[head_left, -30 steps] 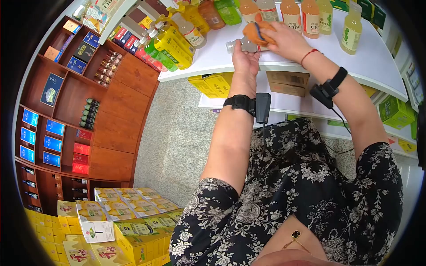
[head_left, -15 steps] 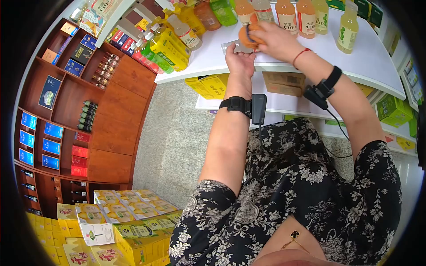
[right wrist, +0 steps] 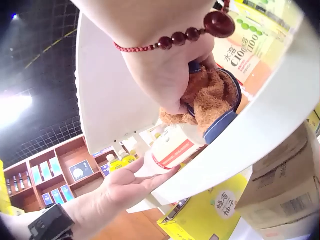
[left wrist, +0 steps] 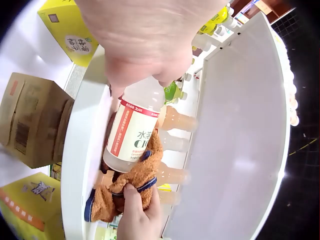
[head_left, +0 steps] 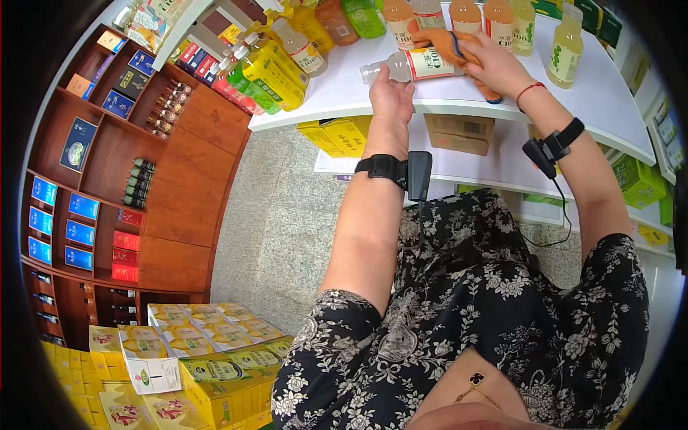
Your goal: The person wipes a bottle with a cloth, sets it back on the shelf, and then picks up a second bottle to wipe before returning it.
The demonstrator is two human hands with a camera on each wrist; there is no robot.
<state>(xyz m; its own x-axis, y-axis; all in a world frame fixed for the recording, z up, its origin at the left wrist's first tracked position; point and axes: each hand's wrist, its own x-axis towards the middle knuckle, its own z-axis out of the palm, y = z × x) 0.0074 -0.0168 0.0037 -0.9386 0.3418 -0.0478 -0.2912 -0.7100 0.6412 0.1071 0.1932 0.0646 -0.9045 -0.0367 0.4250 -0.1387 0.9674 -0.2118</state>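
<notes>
A clear drink bottle [head_left: 428, 63] with a white and red label lies on its side over the white shelf's front edge, its cap end to the left. My left hand [head_left: 392, 97] holds it near the neck, palm up, with the thumb over it. An orange-brown towel [head_left: 446, 44] with dark blue edging is bunched in my right hand [head_left: 504, 68], which grips it around the bottle's base end. In the left wrist view the towel [left wrist: 142, 175] covers the lower side of the bottle [left wrist: 134, 127]. The right wrist view shows the left fingers [right wrist: 157, 180] beneath the bottle.
Upright pink and yellow drink bottles [head_left: 499, 27] stand behind the hands, with one yellow bottle [head_left: 566, 50] farther right. Yellow and green bottles [head_left: 272, 75] crowd the left end. Below the white shelf [head_left: 344, 100] sit a cardboard box [head_left: 459, 134] and a yellow box [head_left: 333, 136].
My right hand has drawn the towel rightward along the bottle, from its middle to its base end, uncovering the label. The left hand still holds the neck end in nearly the same place.
</notes>
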